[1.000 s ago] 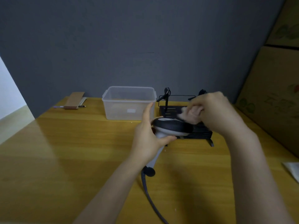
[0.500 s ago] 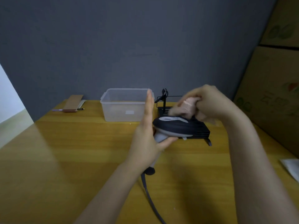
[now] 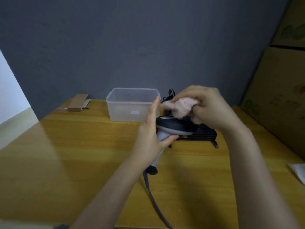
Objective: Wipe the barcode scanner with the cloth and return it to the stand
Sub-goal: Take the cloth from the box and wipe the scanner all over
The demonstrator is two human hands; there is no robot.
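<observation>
The barcode scanner (image 3: 175, 126) has a black head and a grey handle, and its dark cable (image 3: 153, 199) runs down toward the table's near edge. My left hand (image 3: 151, 138) grips the handle and holds the scanner above the table. A bunched pale pink cloth (image 3: 180, 106) rests on the top of the scanner's head, held by my right hand (image 3: 209, 106). The black stand (image 3: 206, 134) sits on the wooden table (image 3: 82, 154) just behind the scanner, partly hidden by it and by my right hand.
A clear plastic box (image 3: 132, 104) stands behind and left of the scanner. A brown card and a pen (image 3: 77, 104) lie at the far left. Cardboard boxes (image 3: 280, 96) line the right side. A white item (image 3: 297, 172) lies at the right edge.
My right hand has slid the cloth left along the top of the scanner's head. The left hand keeps its hold on the handle.
</observation>
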